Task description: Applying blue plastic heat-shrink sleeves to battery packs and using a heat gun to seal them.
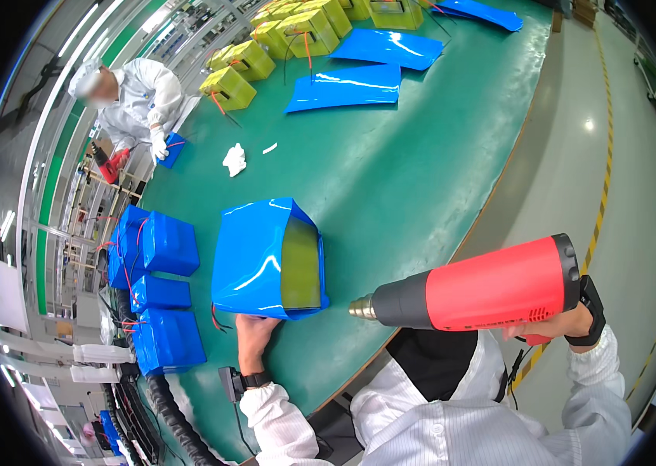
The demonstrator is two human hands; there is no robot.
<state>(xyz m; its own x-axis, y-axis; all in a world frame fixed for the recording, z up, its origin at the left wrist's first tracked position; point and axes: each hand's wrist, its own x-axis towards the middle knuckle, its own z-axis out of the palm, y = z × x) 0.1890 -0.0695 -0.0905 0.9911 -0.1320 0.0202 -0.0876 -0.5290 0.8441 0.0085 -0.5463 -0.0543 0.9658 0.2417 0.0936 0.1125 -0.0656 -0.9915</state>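
A yellow-green battery pack sits inside a loose blue shrink-wrap sleeve on the green table. The sleeve's right end gapes, showing the pack's side. My left hand holds the wrapped pack from its near side, the fingertips hidden beneath it. Red wires poke out at its lower left corner. In my right hand is a red and black heat gun, closed round its handle. The gun's metal nozzle points left at the sleeve's gaping end, a short distance away from it.
Several finished blue packs stand at the left. Yellow-green packs and flat blue sleeves lie at the far end. A crumpled white scrap rests on the table. A co-worker holds another heat gun.
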